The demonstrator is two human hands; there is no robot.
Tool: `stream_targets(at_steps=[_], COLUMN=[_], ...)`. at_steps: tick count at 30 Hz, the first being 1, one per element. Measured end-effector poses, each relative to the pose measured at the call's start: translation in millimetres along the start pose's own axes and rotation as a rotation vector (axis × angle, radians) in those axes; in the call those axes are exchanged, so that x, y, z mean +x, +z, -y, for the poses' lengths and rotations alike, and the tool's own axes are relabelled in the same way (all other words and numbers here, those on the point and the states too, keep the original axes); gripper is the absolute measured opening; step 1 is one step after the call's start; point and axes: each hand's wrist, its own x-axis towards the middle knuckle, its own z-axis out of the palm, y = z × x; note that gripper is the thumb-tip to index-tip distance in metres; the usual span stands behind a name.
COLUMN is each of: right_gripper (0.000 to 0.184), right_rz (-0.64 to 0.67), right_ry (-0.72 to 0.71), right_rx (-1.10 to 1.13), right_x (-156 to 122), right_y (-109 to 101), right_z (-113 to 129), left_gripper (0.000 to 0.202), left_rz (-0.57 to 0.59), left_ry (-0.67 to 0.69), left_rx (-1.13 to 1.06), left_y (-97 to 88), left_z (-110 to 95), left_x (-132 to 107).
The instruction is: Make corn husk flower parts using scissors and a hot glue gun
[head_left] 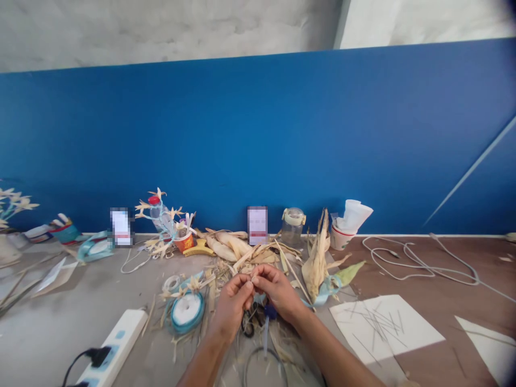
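My left hand [233,305] and my right hand [280,294] meet fingertip to fingertip over the middle of the desk. Both are closed in a pinch, and whatever lies between the fingers is too small to make out. Under them, partly hidden, are black-handled scissors [247,325] and a dark blue object [270,310]. Dry corn husks [228,244] are heaped just beyond the hands. A spool of blue ribbon [187,313] lies to the left, beside pale husk flowers [188,293]. On the right, an upright bundle of husks [316,263] has light blue ribbon at its base.
A white power strip [116,344] sits at front left. White paper with thin dark wires [379,325] lies at right, near a white cable [423,263]. Along the blue partition [258,134] stand a phone [257,226], a clear jar [292,228] and paper cups [342,236].
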Motion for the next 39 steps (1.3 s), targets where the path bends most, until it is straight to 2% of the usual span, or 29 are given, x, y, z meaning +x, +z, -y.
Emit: stream_targets(at_steps=[8,11,16,19,23,27,33,36,39], right_gripper=[0.025,0.030,0.032,0.029,0.024,0.022,0.018,0.018,0.027], right_rz=[0.017,0.061,0.095,0.072,-0.022,-0.094,-0.156,-0.134,-0.147], right_ry=[0.067,0.123,0.140,0.139,0.106,0.083,-0.009,0.022,0.062], right_rx=[0.174,0.259,0.359,0.329,0.258,0.211,0.035,0.076,0.163], right_x=[0.8,-0.1,-1.9,-2.5,-2.3,-0.9,-0.2,-0.5,-0.2], right_y=[-0.2,-0.3,-0.4,2.7,6.7,5.1,2.6,1.8,0.3], right_z=[-9.0,-7.0,-2.3,-3.2,-7.2,-8.8,-5.6,-6.6,-8.9], left_gripper=[0.029,0.030,0.029,0.029,0.029,0.028,0.029,0.028,0.027], left_rz=[-0.021,-0.041,-0.079,-0.104,-0.129,-0.093,-0.033,-0.046,-0.063], left_ry=[-0.033,-0.041,-0.018,-0.001,0.012,0.040,0.024,0.002,0.004], left_rx=[-0.017,-0.025,-0.031,0.021,0.151,0.241,0.205,0.130,0.058], left_y=[2.1,4.5,3.4,1.5,1.8,2.6,1.6,-0.6,-2.2], left_z=[-1.4,-5.5,-6.8,-4.2,-2.2,-1.8,-3.2,-1.7,0.0], left_x=[-0.2,-0.3,1.0,1.5,1.3,1.1,1.8,3.5,4.9])
